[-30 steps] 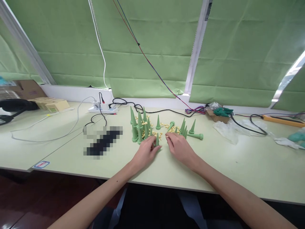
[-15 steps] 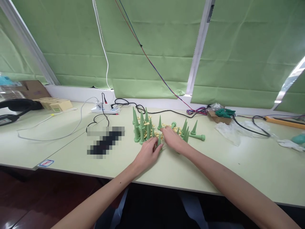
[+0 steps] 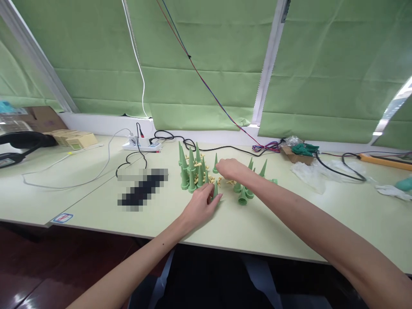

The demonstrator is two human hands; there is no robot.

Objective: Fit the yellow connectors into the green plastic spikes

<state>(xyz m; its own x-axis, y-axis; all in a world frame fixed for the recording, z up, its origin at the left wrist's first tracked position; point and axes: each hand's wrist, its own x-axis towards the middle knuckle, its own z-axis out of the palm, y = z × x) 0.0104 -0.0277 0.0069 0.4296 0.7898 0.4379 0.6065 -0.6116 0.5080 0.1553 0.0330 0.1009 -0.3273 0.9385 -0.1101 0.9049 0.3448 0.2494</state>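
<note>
Several green cones (image 3: 192,165) stand upright in a cluster at the table's middle, with small yellow pieces (image 3: 222,181) scattered beside them. My left hand (image 3: 204,204) is closed round a green cone (image 3: 215,190) at the front of the cluster. Farther back, my right hand (image 3: 228,168) has its fingers bent at a separate upright cone (image 3: 216,164); whether they grip it is hidden. More green cones (image 3: 243,196) stand and lie below and right of my right wrist.
Behind lie a white power strip (image 3: 141,146) and black cables. A small cardboard box (image 3: 296,157) and plastic bags (image 3: 308,177) are at the right. A pixelated dark object (image 3: 143,189) lies left; headphones (image 3: 27,139) rest at the far left.
My right hand has moved back and slightly up, away from the yellow pieces, uncovering cones below its wrist. My left hand has stayed almost still at its cone.
</note>
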